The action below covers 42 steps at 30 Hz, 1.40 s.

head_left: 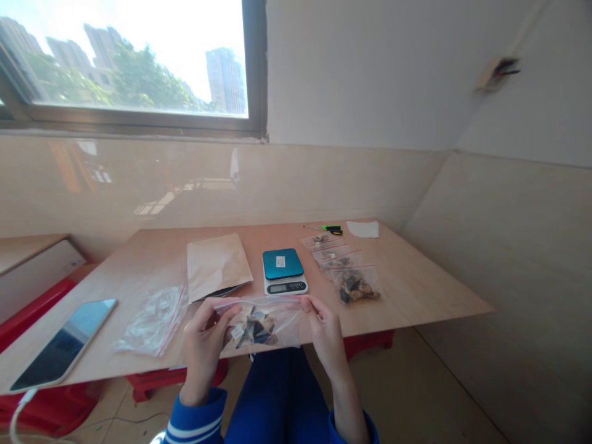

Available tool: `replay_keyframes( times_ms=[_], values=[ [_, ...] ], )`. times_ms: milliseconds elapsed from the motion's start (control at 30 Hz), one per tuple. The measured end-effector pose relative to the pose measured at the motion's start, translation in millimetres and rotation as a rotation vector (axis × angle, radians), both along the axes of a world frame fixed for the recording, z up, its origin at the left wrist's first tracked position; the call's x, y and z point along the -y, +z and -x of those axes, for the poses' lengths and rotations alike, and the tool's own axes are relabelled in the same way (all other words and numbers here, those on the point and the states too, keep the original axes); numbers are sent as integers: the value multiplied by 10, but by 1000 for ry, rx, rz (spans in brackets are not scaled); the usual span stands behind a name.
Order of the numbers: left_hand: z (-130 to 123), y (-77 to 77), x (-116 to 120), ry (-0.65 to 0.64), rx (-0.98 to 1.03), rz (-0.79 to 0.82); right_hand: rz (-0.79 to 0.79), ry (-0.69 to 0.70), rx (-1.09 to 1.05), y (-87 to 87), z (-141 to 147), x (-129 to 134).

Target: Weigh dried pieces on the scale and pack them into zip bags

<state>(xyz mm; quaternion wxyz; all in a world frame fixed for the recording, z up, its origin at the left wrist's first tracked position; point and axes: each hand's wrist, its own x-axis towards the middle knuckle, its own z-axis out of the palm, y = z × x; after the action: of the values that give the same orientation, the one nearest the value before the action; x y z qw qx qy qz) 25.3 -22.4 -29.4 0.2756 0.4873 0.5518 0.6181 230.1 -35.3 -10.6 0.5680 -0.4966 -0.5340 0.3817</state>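
Observation:
A clear zip bag with dark and tan dried pieces inside is stretched between my hands at the table's front edge. My left hand pinches its top left corner, and my right hand grips the top right corner. Just beyond the bag stands a kitchen scale with a blue-green top and a small display; nothing lies on its plate apart from a white label. Right of the scale, several filled zip bags overlap in a row running away from me.
A brown paper pouch lies left of the scale, near clear plastic bags. A phone with a cable rests at the table's left. Screwdrivers and a white paper are at the back. Red stools stand below.

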Motion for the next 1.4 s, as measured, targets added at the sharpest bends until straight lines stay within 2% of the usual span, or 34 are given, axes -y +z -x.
replay_keyframes(
  times_ms=[167,333,467,633,700,767,867,967,1133,1267,1400],
  values=[
    [45,65,74,-5,77,45,47,-71,-152,-41,71,-30],
    [-123,73,119,-77,259,58,9,-165,-198,-115,117,-86],
    [-251,97,141,-41,372,77,0,-49,-235,-130,93,-61],
    [-271,144,160,41,387,90,0,142,-210,-100,18,13],
    [-250,123,152,41,398,112,-2,102,-194,-80,8,24],
    [-226,79,132,-5,398,114,-1,-22,-186,-68,9,18],
    [-214,13,94,-103,357,55,-16,-203,-193,-79,11,-8],
    [-252,8,81,-135,356,3,-34,-301,-234,-116,-1,-32],
    [-324,63,90,-113,279,0,-20,-274,-212,-152,-39,-47],
    [-297,23,72,-93,277,-15,-3,-209,-117,-150,-111,-38],
    [-264,-19,69,-139,283,-31,-43,-204,-1,-146,-188,-24]
  ],
)
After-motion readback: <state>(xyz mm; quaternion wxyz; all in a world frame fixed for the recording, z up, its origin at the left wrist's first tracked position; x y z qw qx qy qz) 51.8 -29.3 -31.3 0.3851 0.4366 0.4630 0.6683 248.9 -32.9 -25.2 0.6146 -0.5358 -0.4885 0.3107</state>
